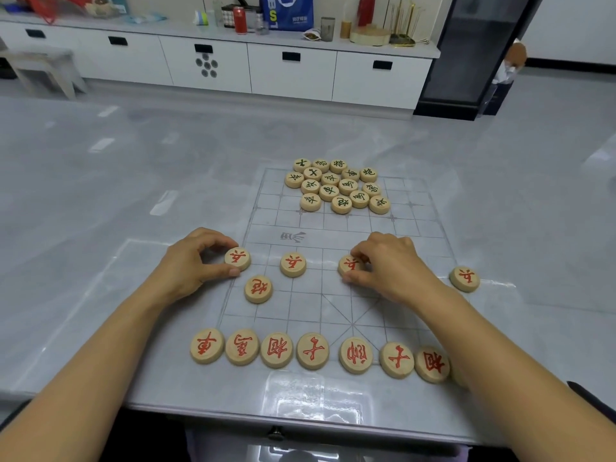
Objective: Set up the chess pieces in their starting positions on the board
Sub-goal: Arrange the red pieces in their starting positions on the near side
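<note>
A clear plastic xiangqi board [416, 228] lies on the grey table. Round wooden discs with red characters stand on its near half. My left hand [193, 265] pinches a red soldier disc [237, 258] at the board's left edge. My right hand [390, 265] pinches another red soldier disc [350, 264] near the middle. A third soldier [293, 264] sits between them and a fourth [464, 278] lies at the right edge. A red cannon [258, 288] sits below the left soldier. Several red discs [311, 351] form the near row. A heap of black-lettered discs [336, 186] covers the far half.
The table's near edge [233, 416] runs just below the red row. Behind the table stands a white cabinet [290, 71] with a red can [240, 20], a blue bag [288, 11] and jars on top. A dark cabinet [476, 55] stands at the far right.
</note>
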Demonstrator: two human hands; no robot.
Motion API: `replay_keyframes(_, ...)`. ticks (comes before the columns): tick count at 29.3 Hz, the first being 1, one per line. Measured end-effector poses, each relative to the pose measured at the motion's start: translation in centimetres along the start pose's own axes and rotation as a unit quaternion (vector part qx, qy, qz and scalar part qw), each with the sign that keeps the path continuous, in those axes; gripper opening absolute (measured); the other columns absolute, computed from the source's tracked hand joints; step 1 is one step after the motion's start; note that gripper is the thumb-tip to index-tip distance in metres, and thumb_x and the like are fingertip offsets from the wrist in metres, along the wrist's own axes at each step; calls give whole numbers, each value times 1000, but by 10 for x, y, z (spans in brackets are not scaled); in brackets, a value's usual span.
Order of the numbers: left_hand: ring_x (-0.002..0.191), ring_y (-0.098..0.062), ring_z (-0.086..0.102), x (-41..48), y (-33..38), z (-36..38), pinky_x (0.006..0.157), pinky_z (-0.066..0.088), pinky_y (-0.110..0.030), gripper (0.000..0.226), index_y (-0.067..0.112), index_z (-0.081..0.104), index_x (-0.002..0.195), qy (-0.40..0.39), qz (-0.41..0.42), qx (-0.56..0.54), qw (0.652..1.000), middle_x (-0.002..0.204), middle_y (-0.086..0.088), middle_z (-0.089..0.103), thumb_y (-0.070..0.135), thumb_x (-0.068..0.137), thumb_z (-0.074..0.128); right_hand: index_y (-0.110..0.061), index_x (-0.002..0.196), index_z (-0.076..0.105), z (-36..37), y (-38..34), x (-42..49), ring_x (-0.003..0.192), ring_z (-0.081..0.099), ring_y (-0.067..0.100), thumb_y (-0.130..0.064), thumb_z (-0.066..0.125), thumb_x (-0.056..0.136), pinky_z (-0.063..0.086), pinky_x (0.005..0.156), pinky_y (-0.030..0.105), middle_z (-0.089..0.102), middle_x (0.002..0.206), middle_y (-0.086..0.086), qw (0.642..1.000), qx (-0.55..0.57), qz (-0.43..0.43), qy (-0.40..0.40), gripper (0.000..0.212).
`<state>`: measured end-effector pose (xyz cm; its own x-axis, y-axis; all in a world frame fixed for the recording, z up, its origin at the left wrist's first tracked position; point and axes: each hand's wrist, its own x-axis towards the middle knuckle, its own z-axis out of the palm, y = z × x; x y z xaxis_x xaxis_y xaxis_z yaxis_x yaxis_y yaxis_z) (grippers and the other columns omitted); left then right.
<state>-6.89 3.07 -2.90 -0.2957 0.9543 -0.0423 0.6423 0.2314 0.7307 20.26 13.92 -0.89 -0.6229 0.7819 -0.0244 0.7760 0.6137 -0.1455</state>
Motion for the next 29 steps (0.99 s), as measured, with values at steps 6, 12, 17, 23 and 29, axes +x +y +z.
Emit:
replay_keyframes(6, 101, -12, 50, -1, 2, 0, 86, 36, -22, 33, 24, 62, 101, -1, 5, 6, 1000, 108, 7, 54, 19, 71, 75, -21, 124, 52, 1, 1, -2, 110, 48, 21, -50, 56, 83, 31, 93, 36, 54, 118, 1, 1000, 5, -2, -4, 50)
replay_keyframes(12, 102, -13, 50, 0, 1, -1, 86, 37, -21, 33, 25, 61, 101, -9, 10, 16, 1000, 108, 8, 54, 19, 72, 75, -20, 124, 55, -55, 63, -25, 105, 53, 16, -36, 63, 83, 40, 97, 39, 54, 119, 1, 981, 138, 107, 80, 45)
replay_keyframes(17, 105, -11, 48, -1, 0, -2, 89, 35, -22, 41, 25, 59, 106, -24, 8, 22, 999, 111, 9, 51, 20, 70, 77, -25, 126, 52, -40, 73, -42, 106, 50, 14, -38, 65, 80, 37, 99, 36, 54, 115, -3, 992, 74, 91, -40, 50)
replay_keyframes(23, 106, -12, 47, -2, -1, -1, 90, 36, -24, 41, 28, 57, 105, -24, 7, 18, 1000, 106, 14, 50, 20, 69, 77, -25, 126, 50, -19, 58, -33, 109, 49, 17, -50, 64, 77, 32, 92, 34, 52, 116, -2, 994, 4, 90, -57, 57)
replay_keyframes(29, 106, -13, 48, -1, -2, 0, 89, 36, -24, 41, 26, 59, 106, -13, 7, 18, 1000, 112, 8, 52, 21, 69, 77, -23, 121, 54, -15, 57, -30, 107, 49, 17, -49, 63, 79, 32, 91, 34, 53, 114, -2, 995, -19, 91, -45, 51)
